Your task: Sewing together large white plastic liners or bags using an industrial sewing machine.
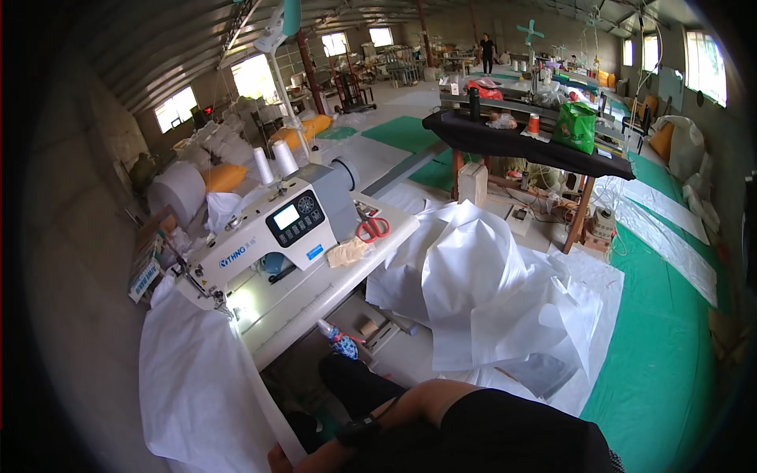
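Note:
At the lower edge, my right hand [314, 459] is closed on the edge of a white fabric sheet [197, 378]; the picture's edge cuts off part of the hand. A dark band circles that wrist. The sheet hangs over the left end of a white sewing machine [252, 236], and its upper edge reaches the lit needle area. My left hand does not show. Red-handled scissors [372, 229] and a tan cloth [347, 253] lie on the machine table [303, 307], right of the machine head.
A large heap of white fabric [473, 284] lies right of the machine table. A bottle with a blue patterned cover [343, 344] is beside the table's near edge. Beyond stands a dark-covered table [512, 142] holding a green bag [576, 126]. A person [487, 54] stands far back.

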`<state>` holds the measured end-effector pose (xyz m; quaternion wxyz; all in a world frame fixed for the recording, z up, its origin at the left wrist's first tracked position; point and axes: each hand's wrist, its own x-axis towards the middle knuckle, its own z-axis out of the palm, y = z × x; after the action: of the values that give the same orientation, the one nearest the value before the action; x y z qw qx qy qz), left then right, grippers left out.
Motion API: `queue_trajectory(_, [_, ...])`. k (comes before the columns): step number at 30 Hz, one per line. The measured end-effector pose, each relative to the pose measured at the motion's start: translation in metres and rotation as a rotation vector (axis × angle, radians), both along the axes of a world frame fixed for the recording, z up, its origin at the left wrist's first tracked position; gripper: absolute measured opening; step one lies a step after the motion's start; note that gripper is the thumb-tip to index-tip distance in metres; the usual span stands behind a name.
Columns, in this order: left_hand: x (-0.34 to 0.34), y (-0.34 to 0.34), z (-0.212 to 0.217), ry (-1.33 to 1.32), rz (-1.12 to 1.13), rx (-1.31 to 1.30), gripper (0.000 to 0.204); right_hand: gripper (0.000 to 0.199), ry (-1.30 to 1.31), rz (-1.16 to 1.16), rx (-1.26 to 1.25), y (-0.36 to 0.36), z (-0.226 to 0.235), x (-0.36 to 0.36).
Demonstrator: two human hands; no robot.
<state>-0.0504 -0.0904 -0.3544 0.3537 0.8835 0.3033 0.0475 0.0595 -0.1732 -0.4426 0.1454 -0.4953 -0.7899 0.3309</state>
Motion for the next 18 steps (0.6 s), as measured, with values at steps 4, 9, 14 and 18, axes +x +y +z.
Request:
queue_trajectory(4, [0.002, -0.004, -0.002, -0.024, 0.018, -0.066, 0.023, 0.026, -0.007, 0.047, 0.098, -0.002, 0.020, 0.004])
queue_trajectory(9, [0.003, -0.006, -0.009, -0.073, 0.069, -0.176, 0.022, 0.024, 0.022, 0.078, 0.179, -0.001, 0.019, 0.002])
queue_trajectory(14, [0.003, -0.016, -0.008, -0.164, 0.139, -0.337, 0.023, 0.023, 0.040, 0.236, 0.149, -0.006, 0.042, 0.001])
queue_trajectory(18, [-0.009, -0.041, 0.010, -0.167, 0.236, -0.321, 0.024, 0.022, 0.090, 0.433, 0.199, -0.027, 0.083, -0.002])
